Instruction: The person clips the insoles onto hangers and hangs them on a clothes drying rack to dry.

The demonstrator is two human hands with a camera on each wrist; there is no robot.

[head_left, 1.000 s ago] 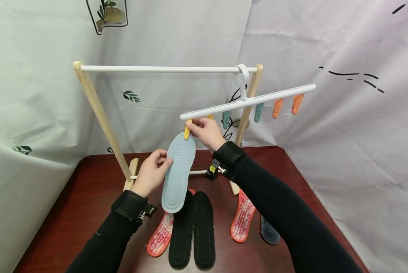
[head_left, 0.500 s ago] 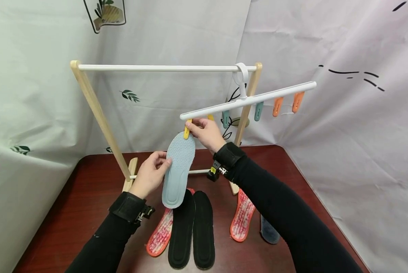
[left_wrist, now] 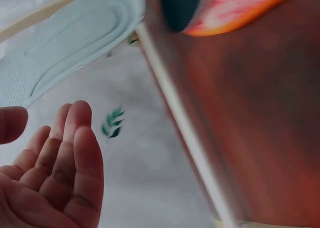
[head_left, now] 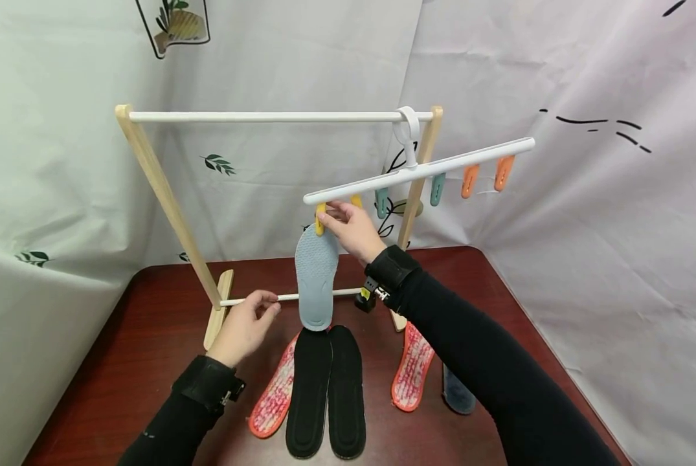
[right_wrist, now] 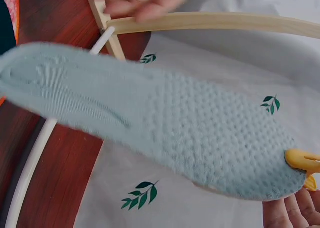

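One pale blue foam insole (head_left: 316, 278) now hangs from the white hanger's yellow clip (head_left: 320, 218), pinched by the right hand (head_left: 350, 230), while the left hand (head_left: 244, 325), fingers relaxed, has let go below.

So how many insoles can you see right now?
6. One pale blue insole hangs from the yellow clip; on the table lie two black, two orange-red, and one dark grey partly hidden by the sleeve.
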